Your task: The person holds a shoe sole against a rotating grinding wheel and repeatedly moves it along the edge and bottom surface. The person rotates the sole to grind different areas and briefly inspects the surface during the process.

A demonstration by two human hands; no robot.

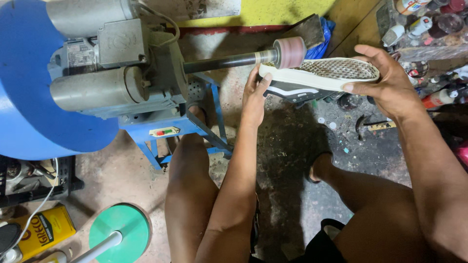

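Note:
I hold a shoe [319, 80] upside down, its white patterned sole facing up, between both hands. My left hand [254, 97] grips the heel end and my right hand [385, 80] cups the toe end. The sole's near-left edge sits just under the pinkish sanding drum [289, 52] at the tip of a dark shaft [219, 62] that sticks out of a grey motor [105, 73]. Whether the drum touches the sole I cannot tell.
The motor sits on a blue metal stand [168, 134] with a switch box [164, 131]. A big blue cover [27, 87] fills the left. My bare knees are below. A yellow can [41, 231], a green disc [119, 226] and a cluttered shelf of bottles [429, 29] surround me.

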